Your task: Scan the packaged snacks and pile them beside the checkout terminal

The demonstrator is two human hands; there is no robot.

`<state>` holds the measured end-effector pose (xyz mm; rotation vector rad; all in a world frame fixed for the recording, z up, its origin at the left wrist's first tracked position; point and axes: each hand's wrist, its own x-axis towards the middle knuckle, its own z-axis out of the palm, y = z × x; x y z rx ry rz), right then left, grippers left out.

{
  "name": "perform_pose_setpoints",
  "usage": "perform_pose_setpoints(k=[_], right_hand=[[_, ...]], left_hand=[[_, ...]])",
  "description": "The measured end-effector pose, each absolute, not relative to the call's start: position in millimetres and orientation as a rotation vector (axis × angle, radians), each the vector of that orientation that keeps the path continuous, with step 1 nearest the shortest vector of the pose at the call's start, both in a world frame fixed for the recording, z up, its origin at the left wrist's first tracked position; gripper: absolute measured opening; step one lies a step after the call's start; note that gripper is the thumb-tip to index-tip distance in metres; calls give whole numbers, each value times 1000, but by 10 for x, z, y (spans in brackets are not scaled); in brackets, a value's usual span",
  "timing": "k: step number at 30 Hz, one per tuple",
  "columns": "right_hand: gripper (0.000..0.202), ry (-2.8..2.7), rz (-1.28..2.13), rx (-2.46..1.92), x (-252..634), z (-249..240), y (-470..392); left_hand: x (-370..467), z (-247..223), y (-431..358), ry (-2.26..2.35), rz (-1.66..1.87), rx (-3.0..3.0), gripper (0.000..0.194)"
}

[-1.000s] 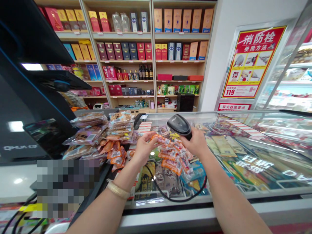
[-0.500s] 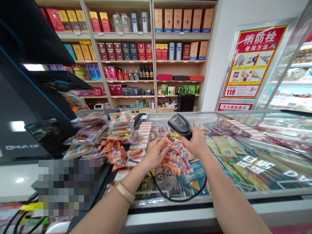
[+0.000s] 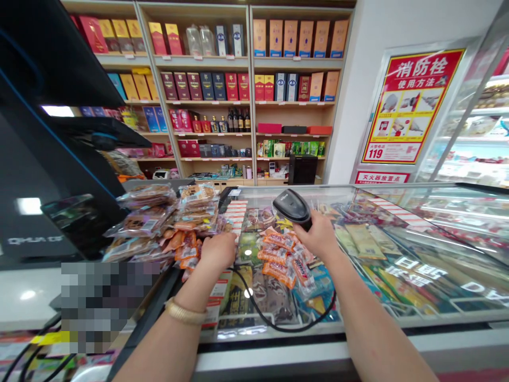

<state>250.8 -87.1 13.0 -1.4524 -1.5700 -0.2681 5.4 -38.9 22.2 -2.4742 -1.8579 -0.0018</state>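
Note:
My right hand (image 3: pixel 319 233) is wrapped round the grip of a black barcode scanner (image 3: pixel 292 206), held over the glass-topped freezer (image 3: pixel 260 334). Below the scanner lies a loose heap of small sausages in orange-printed wrappers (image 3: pixel 278 260). To its left, my left hand (image 3: pixel 219 250) is closed beside more wrapped sausages (image 3: pixel 186 248). Its curled fingers face away from me, so what is in them is hidden. Bagged round biscuits (image 3: pixel 145 220) are stacked just behind those sausages.
The scanner's black cable (image 3: pixel 274 328) loops across the glass near the front edge. A dark monitor and its stand (image 3: pixel 35 159) rise at the left. Packaged goods (image 3: pixel 363 241) show through the freezer glass. Shelves of boxes and bottles (image 3: pixel 250 103) line the back wall.
My left hand has moved left, from the orange sausage heap to the pile near the biscuits. It now covers the spot where a single wrapped sausage lay. The scanner stays nearly in place.

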Motion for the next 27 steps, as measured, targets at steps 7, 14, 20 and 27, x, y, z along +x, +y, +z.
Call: perform_pose_setpoints(k=[7,14,20,27], right_hand=[[19,-1583,-248,-1469,2489,141,-873],[21,-1601,-215,-1462,2488,133,-873],[23,-1599,-214,-1486,2500,122,-862],[20,-1689,-171,-1391,2451,152,-909]], left_hand=[[54,144,-306,-1892,-37,-2518,39],[14,56,-238,-1861,-373,-2536,33],[50,52,-106,-1853,-1297,-2742,10],[120,143,-113,-1875,-3119,-2283,46]])
